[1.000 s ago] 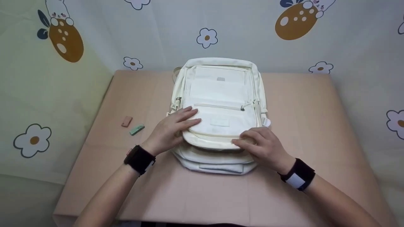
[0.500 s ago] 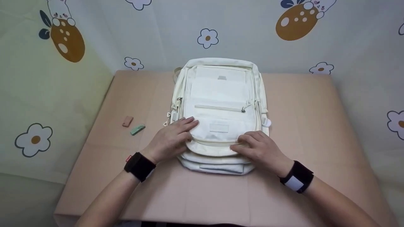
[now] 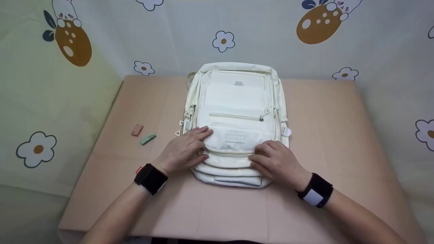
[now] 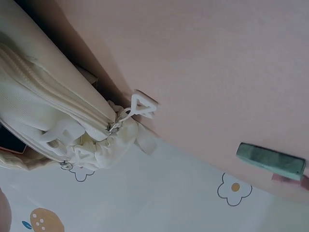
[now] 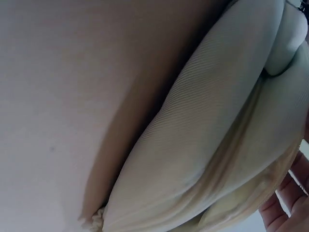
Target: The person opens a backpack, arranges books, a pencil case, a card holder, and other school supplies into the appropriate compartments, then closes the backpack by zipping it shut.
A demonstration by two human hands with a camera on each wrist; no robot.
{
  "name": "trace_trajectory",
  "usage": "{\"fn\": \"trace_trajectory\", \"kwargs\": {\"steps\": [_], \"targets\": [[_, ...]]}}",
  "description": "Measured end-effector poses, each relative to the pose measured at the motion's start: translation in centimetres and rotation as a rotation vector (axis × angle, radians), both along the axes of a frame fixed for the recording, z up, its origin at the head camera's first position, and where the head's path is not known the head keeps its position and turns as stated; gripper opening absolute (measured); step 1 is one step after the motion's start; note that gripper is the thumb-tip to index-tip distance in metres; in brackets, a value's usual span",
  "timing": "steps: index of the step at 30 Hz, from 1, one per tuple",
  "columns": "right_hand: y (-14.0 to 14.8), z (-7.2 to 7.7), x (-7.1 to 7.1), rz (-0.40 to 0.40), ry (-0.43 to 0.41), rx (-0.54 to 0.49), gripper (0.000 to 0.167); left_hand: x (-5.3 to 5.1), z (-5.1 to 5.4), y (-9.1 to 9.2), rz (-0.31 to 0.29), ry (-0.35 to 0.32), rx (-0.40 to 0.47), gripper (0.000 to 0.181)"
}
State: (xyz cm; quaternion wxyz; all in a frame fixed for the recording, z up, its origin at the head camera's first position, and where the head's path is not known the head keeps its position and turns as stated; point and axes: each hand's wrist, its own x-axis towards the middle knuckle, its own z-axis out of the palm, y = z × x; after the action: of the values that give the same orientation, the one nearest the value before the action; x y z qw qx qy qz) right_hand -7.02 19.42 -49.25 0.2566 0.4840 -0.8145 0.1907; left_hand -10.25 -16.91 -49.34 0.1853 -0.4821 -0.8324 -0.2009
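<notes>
A cream backpack [image 3: 237, 98] lies front side up in the middle of the table, its bottom toward me. My left hand [image 3: 181, 149] holds the left edge of its lower front pocket [image 3: 230, 160], fingers on top and thumb lower down. At the right end of the same pocket, my right hand [image 3: 281, 162] grips the rim beside the zip with bent fingers. In the right wrist view, some fingers [image 5: 285, 205] show over the pocket's edge. The left wrist view shows the bag's side with zips and a white triangular zipper pull [image 4: 143, 105].
Left of the bag lie a pink eraser-like block [image 3: 137, 130] and a green one [image 3: 148, 139]. A pinkish cloth covers the table [image 3: 325, 135]. Patterned curtains [image 3: 176, 37] stand behind and at both sides. A white round tag [image 3: 286, 131] hangs at the bag's right.
Both hands have moved slightly toward me, drawing the front pocket flap down. The left fingers have slid lower along its edge and the left thumb now shows. The two small blocks stayed put.
</notes>
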Motion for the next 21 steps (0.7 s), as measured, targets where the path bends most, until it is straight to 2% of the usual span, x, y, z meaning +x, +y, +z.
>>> {"fn": "trace_trajectory", "kwargs": {"steps": [2,5,9,15,19,21], "targets": [[-0.4,0.3,-0.1,-0.018,-0.006,-0.026,0.019,0.0,-0.1,0.1,0.008,-0.016,0.023,0.024],[-1.2,0.8,-0.3,-0.041,0.011,-0.027,0.034,0.1,-0.2,0.2,0.020,-0.026,0.039,0.027],[-2.5,1.5,-0.7,-0.025,0.013,0.038,0.053,0.1,-0.1,0.3,0.023,-0.007,0.060,0.029],[-4.7,2.2,-1.0,0.024,-0.029,0.154,0.050,-0.1,0.8,0.4,0.045,-0.024,0.095,0.029],[-6.3,3.0,-1.0,0.009,-0.053,0.259,0.047,-0.7,1.9,0.2,0.074,-0.045,0.219,0.023],[-7.2,3.5,-1.0,-0.002,-0.058,0.315,0.047,-1.4,2.6,0.0,0.137,-0.050,0.283,0.025]]}}
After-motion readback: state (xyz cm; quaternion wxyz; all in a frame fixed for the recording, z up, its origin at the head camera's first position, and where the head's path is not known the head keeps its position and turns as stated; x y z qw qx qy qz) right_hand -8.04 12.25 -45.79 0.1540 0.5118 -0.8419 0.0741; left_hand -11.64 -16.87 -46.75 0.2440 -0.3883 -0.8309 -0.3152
